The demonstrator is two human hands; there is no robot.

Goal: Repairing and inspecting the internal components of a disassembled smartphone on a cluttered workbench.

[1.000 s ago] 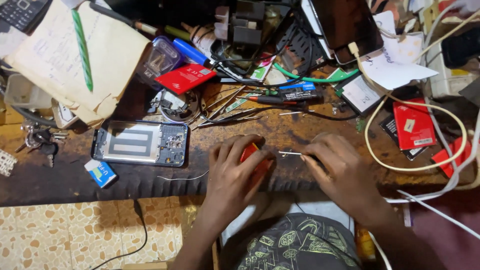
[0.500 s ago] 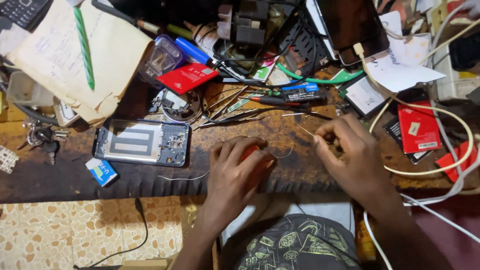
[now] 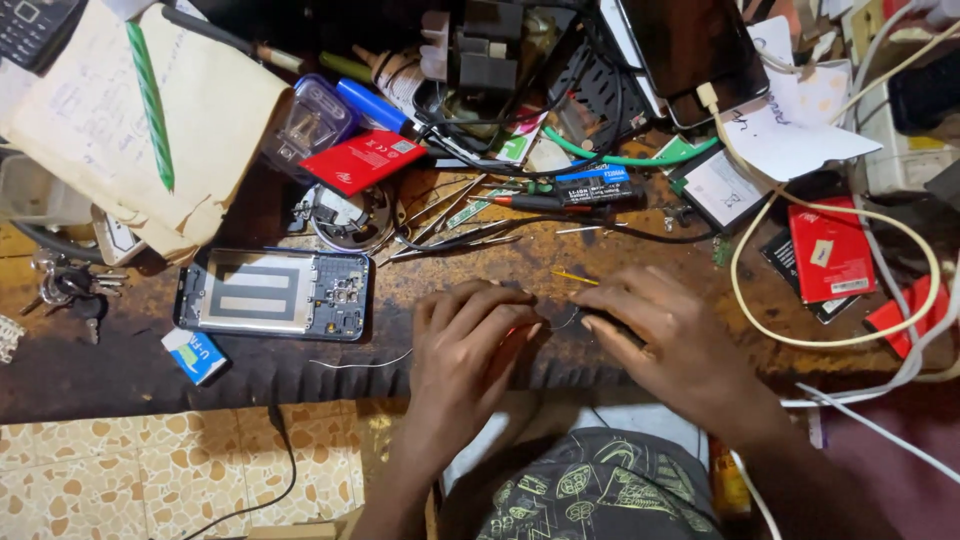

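Cluttered tabletop (image 3: 120,360), dark and worn, with an opened phone (image 3: 272,294) at left and tweezers (image 3: 455,240) behind the hands. Left hand (image 3: 470,345) has shifted back to the front edge, its grip closed over a small red part (image 3: 512,332). Right hand (image 3: 665,335) has come back down from the tool pile and now pinches a thin wire (image 3: 566,322) just beside that part, so work on the part has resumed.

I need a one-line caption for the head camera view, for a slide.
Two hands, left and right, hold a thin wire between them over a cluttered bench, beside an opened phone.
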